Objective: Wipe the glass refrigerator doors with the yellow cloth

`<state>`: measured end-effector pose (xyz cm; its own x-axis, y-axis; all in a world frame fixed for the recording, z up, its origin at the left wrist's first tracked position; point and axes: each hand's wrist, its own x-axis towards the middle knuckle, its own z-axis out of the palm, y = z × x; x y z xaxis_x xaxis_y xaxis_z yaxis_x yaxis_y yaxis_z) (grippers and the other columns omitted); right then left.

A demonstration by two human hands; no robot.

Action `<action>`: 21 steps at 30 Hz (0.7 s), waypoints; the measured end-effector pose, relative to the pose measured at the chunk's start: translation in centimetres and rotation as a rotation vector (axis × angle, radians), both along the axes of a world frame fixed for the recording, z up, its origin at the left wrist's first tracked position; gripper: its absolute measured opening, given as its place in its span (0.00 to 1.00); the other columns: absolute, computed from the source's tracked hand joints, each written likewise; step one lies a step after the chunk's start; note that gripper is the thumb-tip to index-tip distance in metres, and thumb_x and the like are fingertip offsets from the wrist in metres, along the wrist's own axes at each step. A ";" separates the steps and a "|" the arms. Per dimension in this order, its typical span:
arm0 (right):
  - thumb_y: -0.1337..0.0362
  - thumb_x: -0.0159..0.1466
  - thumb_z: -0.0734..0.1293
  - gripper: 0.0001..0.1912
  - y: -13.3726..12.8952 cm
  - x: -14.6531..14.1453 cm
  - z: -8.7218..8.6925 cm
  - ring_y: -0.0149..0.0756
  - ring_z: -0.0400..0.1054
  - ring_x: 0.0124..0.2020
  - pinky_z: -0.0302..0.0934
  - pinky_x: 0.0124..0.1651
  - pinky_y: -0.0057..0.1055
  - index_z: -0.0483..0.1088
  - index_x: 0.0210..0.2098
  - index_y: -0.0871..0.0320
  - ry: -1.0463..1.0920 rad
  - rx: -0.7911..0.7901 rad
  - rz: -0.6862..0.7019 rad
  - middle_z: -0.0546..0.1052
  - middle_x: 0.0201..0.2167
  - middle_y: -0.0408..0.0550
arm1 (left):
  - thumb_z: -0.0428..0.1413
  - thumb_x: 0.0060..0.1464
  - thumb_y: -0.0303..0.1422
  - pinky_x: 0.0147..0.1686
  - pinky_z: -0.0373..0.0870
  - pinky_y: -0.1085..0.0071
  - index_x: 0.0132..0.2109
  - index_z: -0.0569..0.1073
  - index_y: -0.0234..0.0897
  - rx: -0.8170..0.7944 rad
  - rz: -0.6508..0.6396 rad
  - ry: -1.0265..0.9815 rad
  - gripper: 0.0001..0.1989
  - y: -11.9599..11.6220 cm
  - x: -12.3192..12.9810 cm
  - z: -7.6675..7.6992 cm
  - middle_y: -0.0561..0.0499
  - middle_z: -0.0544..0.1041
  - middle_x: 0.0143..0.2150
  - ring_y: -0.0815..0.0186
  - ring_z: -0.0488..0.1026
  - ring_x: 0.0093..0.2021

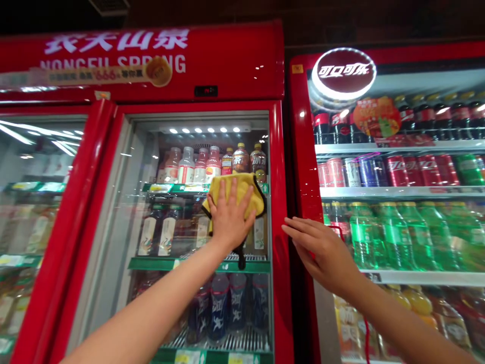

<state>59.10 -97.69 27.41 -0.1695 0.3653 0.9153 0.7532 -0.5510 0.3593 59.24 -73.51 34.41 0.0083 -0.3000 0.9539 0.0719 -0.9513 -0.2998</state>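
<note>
My left hand (230,220) lies flat, fingers spread, on a yellow microfiber cloth (246,194) with a black edge, pressing it against the glass door (113,202) of a red drinks fridge. Behind the glass stand bottled drinks (200,167) on green-edged shelves. My right hand (322,250) is open and holds nothing. Its fingertips reach the door's red right-hand frame (279,222), and a thin red cord (365,323) hangs behind that hand.
A second glass door (38,167) stands to the left under the red Nongfu Spring header (113,55). To the right, a red Coca-Cola cooler (394,172) holds bottles and cans on white shelves.
</note>
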 end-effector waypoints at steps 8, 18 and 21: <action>0.71 0.66 0.62 0.21 3.0 0.4 1.5 0.46 0.72 0.57 0.71 0.57 0.49 0.74 0.55 0.53 -0.014 0.030 0.117 0.78 0.57 0.49 | 0.53 0.61 0.52 0.68 0.38 0.32 0.70 0.58 0.59 0.064 0.063 0.150 0.33 0.1 -1.0 2.8 0.50 0.46 0.78 0.44 0.40 0.76; 0.70 0.68 0.62 0.21 2.7 0.1 0.0 0.44 0.72 0.58 0.70 0.57 0.50 0.72 0.57 0.51 -0.049 0.016 0.070 0.78 0.57 0.47 | 0.53 0.61 0.48 0.68 0.36 0.31 0.71 0.56 0.56 0.155 0.064 0.141 0.34 3.0 -1.3 -3.7 0.49 0.50 0.77 0.43 0.41 0.76; 0.70 0.67 0.62 0.19 4.9 -0.6 1.4 0.45 0.72 0.58 0.68 0.59 0.53 0.73 0.56 0.51 -0.090 0.033 0.058 0.79 0.56 0.48 | 0.55 0.59 0.50 0.69 0.32 0.34 0.71 0.55 0.58 0.256 0.044 0.184 0.36 3.2 -1.4 -0.9 0.51 0.50 0.77 0.46 0.41 0.76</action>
<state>58.52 -92.81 28.84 -0.2719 0.3221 0.9068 0.7496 -0.5200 0.4094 57.88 -70.33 33.56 0.1915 -0.5258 0.8288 0.0337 -0.8404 -0.5410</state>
